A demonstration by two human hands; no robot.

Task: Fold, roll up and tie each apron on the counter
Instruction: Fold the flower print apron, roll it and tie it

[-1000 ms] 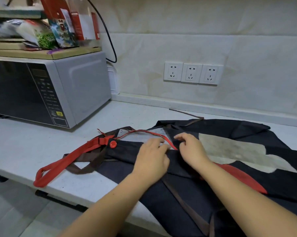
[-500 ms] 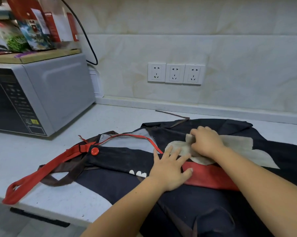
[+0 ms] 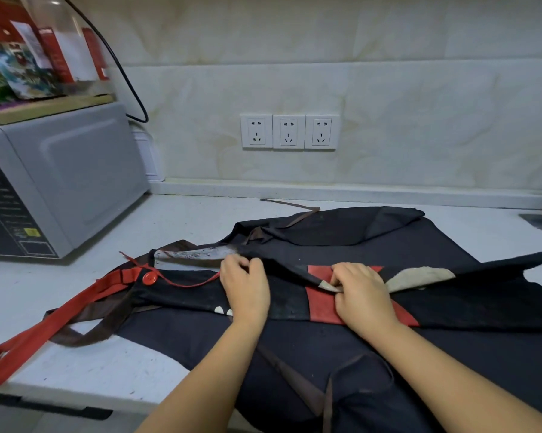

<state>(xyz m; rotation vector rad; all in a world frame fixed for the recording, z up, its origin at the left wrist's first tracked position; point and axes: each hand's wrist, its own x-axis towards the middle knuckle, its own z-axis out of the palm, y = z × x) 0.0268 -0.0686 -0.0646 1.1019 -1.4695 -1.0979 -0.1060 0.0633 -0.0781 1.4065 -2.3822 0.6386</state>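
- The dark navy fabric apron [image 3: 325, 354] lies spread on the white speckled counter [image 3: 91, 367]. Its near edge hangs over the counter front and is cut off at the bottom and right of the view.
- The left hand [image 3: 246, 287] has its fingers curled and pinches a raised fold of the apron. Its fingertips are tucked out of sight behind the fold.
- The right hand [image 3: 361, 292] has its fingers curled and grips the same fold where the red rectangular patch [image 3: 324, 307] meets the beige cloth patch [image 3: 419, 278]. Its thumb is hidden.
- The beige cloth patch is largely covered by the folded dark fabric.
- The red webbing neck strap [image 3: 54, 320] trails left from the round red button [image 3: 150, 278], and its looped end reaches the counter edge.
- The thin brown tie strap [image 3: 290, 205] lies on the counter behind the apron.
- The grey microwave oven [image 3: 69, 182] is cut off at the left, and the items on top of it are blurred.
- Half a second ago the left hand lay flat with its fingers spread; it now pinches the fold.
- The right hand has drawn the apron's far edge nearer, covering more of the beige cloth patch.
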